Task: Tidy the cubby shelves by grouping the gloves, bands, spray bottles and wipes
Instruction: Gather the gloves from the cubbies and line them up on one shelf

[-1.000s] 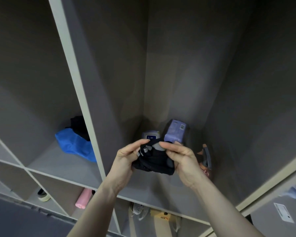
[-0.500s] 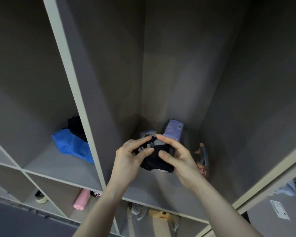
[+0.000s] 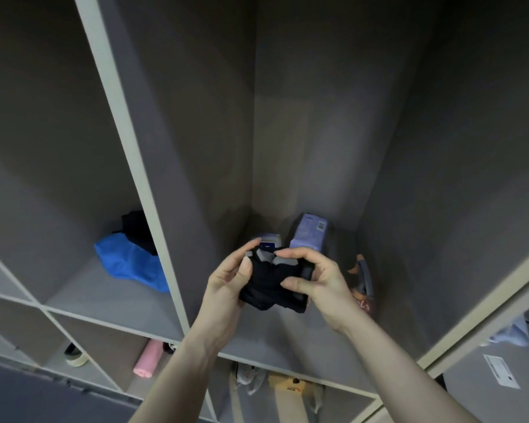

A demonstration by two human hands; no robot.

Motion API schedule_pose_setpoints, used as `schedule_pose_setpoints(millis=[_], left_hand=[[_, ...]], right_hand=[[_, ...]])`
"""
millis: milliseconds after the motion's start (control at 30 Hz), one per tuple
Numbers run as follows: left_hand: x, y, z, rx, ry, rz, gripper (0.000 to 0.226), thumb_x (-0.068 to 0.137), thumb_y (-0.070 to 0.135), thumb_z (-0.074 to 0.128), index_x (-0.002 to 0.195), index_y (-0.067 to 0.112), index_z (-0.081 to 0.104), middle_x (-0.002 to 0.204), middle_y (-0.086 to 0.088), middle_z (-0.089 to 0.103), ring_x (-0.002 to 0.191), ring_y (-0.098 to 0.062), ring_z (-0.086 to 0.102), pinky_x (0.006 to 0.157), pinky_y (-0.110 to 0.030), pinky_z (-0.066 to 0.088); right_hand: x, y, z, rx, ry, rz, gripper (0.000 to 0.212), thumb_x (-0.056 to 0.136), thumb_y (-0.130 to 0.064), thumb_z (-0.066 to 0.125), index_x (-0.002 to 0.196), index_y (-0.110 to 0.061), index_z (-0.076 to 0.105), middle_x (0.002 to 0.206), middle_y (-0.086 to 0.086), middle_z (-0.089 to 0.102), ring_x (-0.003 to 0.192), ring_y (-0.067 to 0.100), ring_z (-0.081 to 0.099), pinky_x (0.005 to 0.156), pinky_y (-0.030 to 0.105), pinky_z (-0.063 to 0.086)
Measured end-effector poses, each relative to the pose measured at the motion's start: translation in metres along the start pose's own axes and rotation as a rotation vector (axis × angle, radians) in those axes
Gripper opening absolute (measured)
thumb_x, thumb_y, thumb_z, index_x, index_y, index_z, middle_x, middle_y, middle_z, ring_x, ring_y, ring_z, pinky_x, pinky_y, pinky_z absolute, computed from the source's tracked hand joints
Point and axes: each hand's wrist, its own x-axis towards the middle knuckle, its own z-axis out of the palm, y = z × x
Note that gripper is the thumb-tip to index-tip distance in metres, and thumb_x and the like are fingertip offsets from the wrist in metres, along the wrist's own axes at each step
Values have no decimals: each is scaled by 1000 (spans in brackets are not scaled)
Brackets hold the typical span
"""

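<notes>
At the centre of the frame both hands hold a black glove [image 3: 271, 283] with grey fingertip patches, in front of the open middle cubby [image 3: 287, 337]. The left hand [image 3: 226, 288] cups the bundle from below and from the left, its fingers curled against the fabric; the right hand [image 3: 318, 277] pinches the other side between thumb and bent fingers. Held from both sides like this, the soft glove is probably being folded or pressed compact so it will sit as a neat unit rather than sprawl.

It is held clear of the shelf floor, not yet set down (whether it is one glove or a pair folded together I cannot tell).

Behind the hands, at the back of the same cubby, stand a pale purple wipes pack [image 3: 309, 233] and a smaller white-and-blue pack [image 3: 268, 244], close together, which looks like wipes already grouped. Against the right wall, just right of the right hand, leans a spray bottle [image 3: 362, 279] with a grey trigger.

In the cubby at the left of the frame lies a blue cloth-like item [image 3: 129, 264] with something black [image 3: 136, 228] behind it, possibly other gloves, which would make that compartment the likely destination. Lower left holds a pink roll [image 3: 148, 358] and a tape-like ring [image 3: 77, 355]; a yellow item [image 3: 287, 387] sits at bottom centre.
</notes>
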Motion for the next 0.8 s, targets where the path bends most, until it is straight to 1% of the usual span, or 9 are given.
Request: schedule_pose_setpoints(millis=[67, 133, 233, 367, 467, 567, 633, 733, 800], left_hand=[[-1, 1, 3, 207, 21, 47, 40, 92, 30, 55, 132, 34, 55, 124, 0, 67, 118, -13, 60, 96, -25, 49], [-1, 3, 5, 486, 28, 148, 45, 88, 23, 65, 129, 40, 54, 120, 6, 62, 115, -3, 57, 97, -15, 43], [3, 7, 9, 757, 136, 294, 31, 78, 14, 77, 91, 38, 65, 96, 11, 60, 94, 0, 58, 79, -8, 40], [7, 7, 11, 663, 273, 211, 19, 80, 12, 73, 78, 28, 61, 75, 14, 66, 72, 2, 61, 61, -6, 42], [8, 2, 12, 590, 410, 169, 16, 84, 14, 70, 79, 26, 62, 72, 8, 65, 74, -9, 62, 68, -17, 48], [11, -3, 14, 379, 515, 69, 13, 89, 14, 66, 81, 24, 64, 75, -2, 64, 77, -23, 61, 74, -42, 52], [10, -5, 19, 294, 550, 29, 12, 90, 13, 65, 83, 23, 65, 77, -2, 64, 77, -22, 61, 77, -47, 53], [7, -4, 23, 448, 528, 127, 21, 89, 11, 65, 84, 31, 66, 74, 12, 61, 74, -8, 57, 74, -27, 49], [8, 1, 20, 505, 363, 161, 32, 87, 4, 64, 93, 36, 65, 81, 15, 65, 80, -6, 60, 73, -16, 48]], right_hand=[[1, -1, 0, -17, 41, -2, 43, 76, 18, 65, 102, -16, 69, 104, -5, 72, 101, 11, 66, 82, 25, 54], [1, 0, 0, 27, 85, 26, 45, 77, 16, 65, 96, -25, 72, 106, -1, 72, 98, 12, 68, 76, 25, 56], [1, 2, -1, -72, 143, 38, 46, 74, 11, 71, 85, -34, 70, 120, 24, 57, 112, 34, 59, 94, 49, 52], [-1, 2, 0, -113, 148, 47, 40, 74, 6, 74, 83, -33, 68, 121, 26, 54, 115, 38, 55, 100, 55, 45], [-4, 3, -2, -71, 195, 19, 39, 76, 7, 72, 79, -32, 70, 116, 24, 59, 111, 39, 56, 98, 54, 47], [-8, 6, -5, -26, 231, 0, 36, 80, 5, 69, 76, -31, 69, 103, 15, 62, 98, 35, 59, 78, 43, 51], [-10, 6, -5, 48, 233, 22, 34, 81, 5, 68, 78, -29, 69, 99, 11, 64, 86, 24, 64, 62, 32, 53], [-10, 3, -5, 64, 215, 2, 35, 83, 6, 65, 87, -29, 69, 92, 1, 69, 79, 14, 67, 60, 28, 54], [-10, 2, -8, 55, 180, -18, 40, 84, 6, 65, 98, -31, 67, 98, -2, 71, 89, 16, 67, 70, 31, 56]])
